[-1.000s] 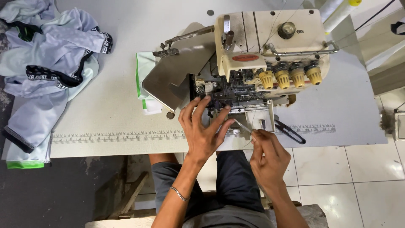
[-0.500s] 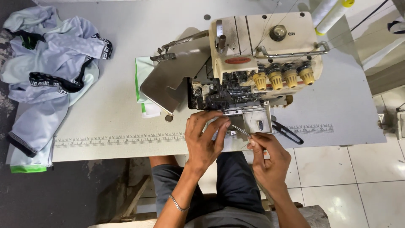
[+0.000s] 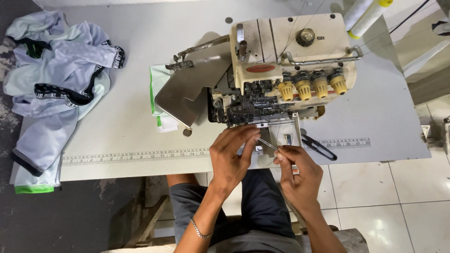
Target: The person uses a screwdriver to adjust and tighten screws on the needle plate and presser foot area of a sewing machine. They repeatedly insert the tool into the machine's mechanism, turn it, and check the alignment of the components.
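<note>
Tweezers [image 3: 268,144], pinched in the right hand [image 3: 300,171], lie slantwise, tips pointing up-left toward the overlock machine [image 3: 281,70]; the left hand [image 3: 232,157], fingers loosely extended and holding nothing visible, is just beside those tips.

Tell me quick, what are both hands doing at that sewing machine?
Left hand fingers up at the sewing machine front. Right hand pinches thin tweezers, tip pointing toward the machine. Black scissors lie just right, clear of both hands.
</note>
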